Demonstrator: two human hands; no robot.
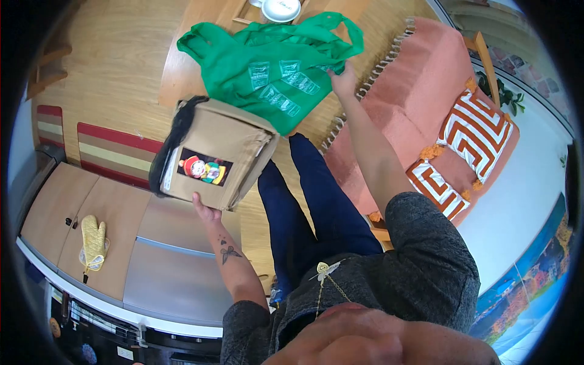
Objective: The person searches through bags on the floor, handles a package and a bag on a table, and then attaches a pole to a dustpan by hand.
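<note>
My left hand [207, 210] grips the lower edge of a tan cardboard box [243, 143], which is tilted and held up beside my legs. A picture of a cartoon figure in a red hat [205, 168] is on the box's side, and a black fabric-like strip [163, 158] runs along its left edge. My right hand [344, 82] is closed on the right side of a green reusable bag [237, 64] with white printed panels. The bag spreads over a wooden table, its handles toward the far side. The box overlaps the bag's lower left part.
Beyond the bag, a white dish [281, 10] stands on the wooden table [176, 67]. A sofa with a pink throw [389, 109] and patterned cushions [471, 137] is at right. Cabinets [85, 201] with a yellow oven mitt [93, 243] are at left, near a striped mat [115, 152].
</note>
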